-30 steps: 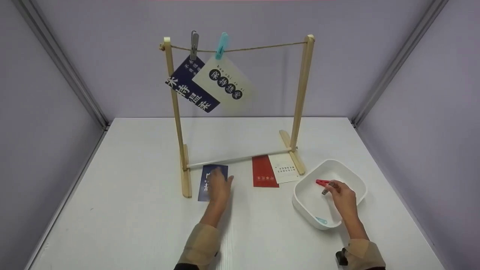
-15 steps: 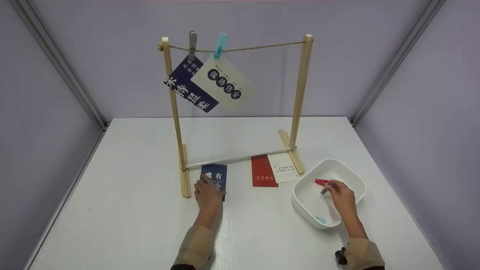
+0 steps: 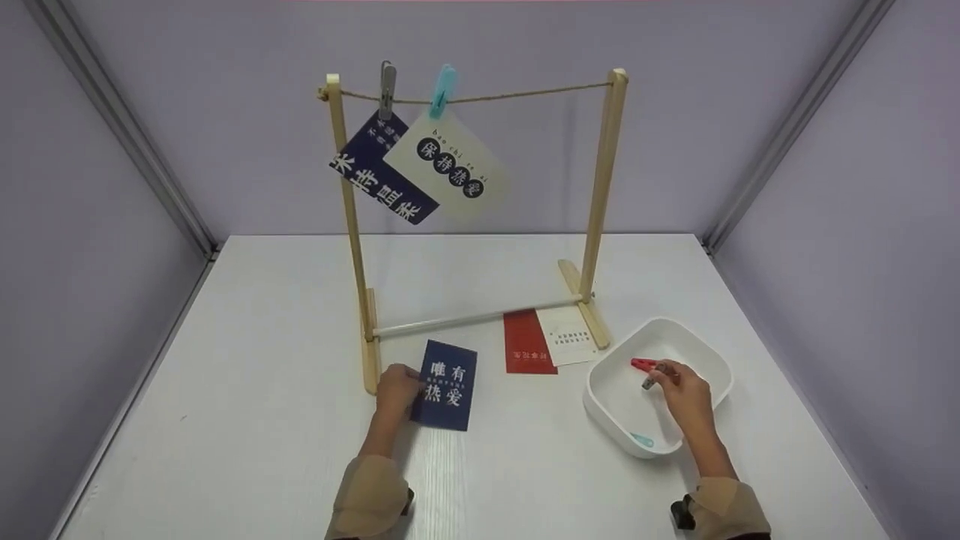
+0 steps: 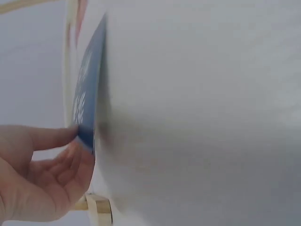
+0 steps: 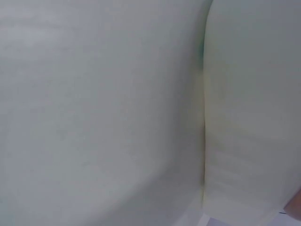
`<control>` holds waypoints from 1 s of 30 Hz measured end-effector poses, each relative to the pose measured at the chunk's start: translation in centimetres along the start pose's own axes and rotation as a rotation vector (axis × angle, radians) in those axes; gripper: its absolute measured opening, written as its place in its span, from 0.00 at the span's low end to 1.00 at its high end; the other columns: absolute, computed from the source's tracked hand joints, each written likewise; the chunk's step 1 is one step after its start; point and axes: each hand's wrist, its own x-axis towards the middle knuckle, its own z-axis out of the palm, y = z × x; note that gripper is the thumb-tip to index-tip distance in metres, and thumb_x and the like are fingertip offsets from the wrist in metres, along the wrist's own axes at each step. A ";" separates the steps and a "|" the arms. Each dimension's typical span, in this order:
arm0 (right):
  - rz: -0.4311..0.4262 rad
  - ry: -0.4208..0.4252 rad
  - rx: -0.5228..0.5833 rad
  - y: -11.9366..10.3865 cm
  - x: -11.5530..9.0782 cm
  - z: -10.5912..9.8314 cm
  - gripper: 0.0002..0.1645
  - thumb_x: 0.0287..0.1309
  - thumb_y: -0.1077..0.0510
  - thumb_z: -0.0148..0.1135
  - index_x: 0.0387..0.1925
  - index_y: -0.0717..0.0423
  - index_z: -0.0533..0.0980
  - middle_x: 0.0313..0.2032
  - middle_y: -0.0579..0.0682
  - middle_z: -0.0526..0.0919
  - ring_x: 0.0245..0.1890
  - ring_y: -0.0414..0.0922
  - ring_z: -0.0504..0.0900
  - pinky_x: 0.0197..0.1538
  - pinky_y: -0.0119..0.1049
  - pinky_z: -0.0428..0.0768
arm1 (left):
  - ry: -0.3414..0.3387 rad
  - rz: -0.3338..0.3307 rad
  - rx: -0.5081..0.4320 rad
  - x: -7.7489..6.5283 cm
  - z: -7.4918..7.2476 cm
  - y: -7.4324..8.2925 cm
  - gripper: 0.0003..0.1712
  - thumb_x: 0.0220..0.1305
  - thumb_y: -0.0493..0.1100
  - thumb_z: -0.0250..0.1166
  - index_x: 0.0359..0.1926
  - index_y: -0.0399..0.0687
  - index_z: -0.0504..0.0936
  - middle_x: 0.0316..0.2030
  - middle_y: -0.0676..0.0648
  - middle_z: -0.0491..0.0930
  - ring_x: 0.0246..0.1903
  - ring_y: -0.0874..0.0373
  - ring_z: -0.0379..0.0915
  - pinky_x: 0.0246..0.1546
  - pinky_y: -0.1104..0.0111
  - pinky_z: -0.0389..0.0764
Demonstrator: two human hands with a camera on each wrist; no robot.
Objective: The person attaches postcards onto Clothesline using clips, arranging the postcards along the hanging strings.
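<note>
My left hand (image 3: 396, 390) pinches a dark blue card (image 3: 447, 386) with white characters by its left edge. In the left wrist view the thumb presses the face of the blue card (image 4: 89, 89), with the fingers behind it and the card tilted close over the table. My right hand (image 3: 686, 397) holds a grey clothespin (image 3: 654, 376) between thumb and fingertips, over the white basin (image 3: 600, 416). A red clothespin (image 3: 643, 364) and a light blue clothespin (image 3: 642, 440) lie in the basin. The right wrist view shows mostly the basin's wall, with the hand nearly all hidden.
A wooden frame (image 3: 606, 180) with a string stands at the back. From the string hang a navy card (image 3: 367, 161) on a grey clothespin (image 3: 387, 91) and a cream card (image 3: 457, 165) on a turquoise clothespin (image 3: 442, 91). A red card (image 3: 528, 345) and a white card (image 3: 568, 337) lie beneath the bar.
My left hand has moved from over the blue card to its left edge and taken hold of it. The card has shifted right and toward me, slightly turned. The right hand has stayed put.
</note>
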 end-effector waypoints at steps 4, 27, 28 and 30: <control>0.005 0.000 0.007 0.0 0.1 -0.2 0.16 0.56 0.60 0.62 0.44 0.67 0.76 0.39 0.62 0.80 0.41 0.58 0.79 0.42 0.49 0.78 | -0.129 0.015 -0.169 0.0 -0.3 0.6 0.10 0.50 0.30 0.64 0.35 0.28 0.78 0.29 0.40 0.79 0.29 0.51 0.76 0.30 0.63 0.79; -0.194 0.146 0.159 -7.4 4.8 -3.1 0.15 0.51 0.64 0.65 0.41 0.68 0.77 0.36 0.60 0.81 0.37 0.54 0.81 0.36 0.17 0.71 | 0.154 0.423 -0.722 1.1 -2.4 13.3 0.10 0.57 0.27 0.61 0.41 0.30 0.73 0.34 0.40 0.79 0.34 0.52 0.77 0.34 0.68 0.80; -0.215 0.152 0.173 -8.1 5.2 -3.4 0.15 0.51 0.64 0.65 0.41 0.68 0.77 0.36 0.59 0.81 0.37 0.54 0.81 0.36 0.16 0.70 | 0.164 0.441 -0.744 1.1 -2.6 13.8 0.10 0.57 0.27 0.61 0.40 0.30 0.73 0.33 0.40 0.79 0.33 0.52 0.77 0.34 0.68 0.79; -0.254 0.159 0.191 -9.6 6.1 -4.0 0.15 0.52 0.64 0.65 0.41 0.68 0.77 0.36 0.59 0.81 0.38 0.54 0.81 0.37 0.16 0.70 | 0.184 0.471 -0.794 1.3 -3.0 14.8 0.09 0.57 0.27 0.61 0.40 0.30 0.73 0.33 0.39 0.79 0.32 0.53 0.77 0.34 0.68 0.80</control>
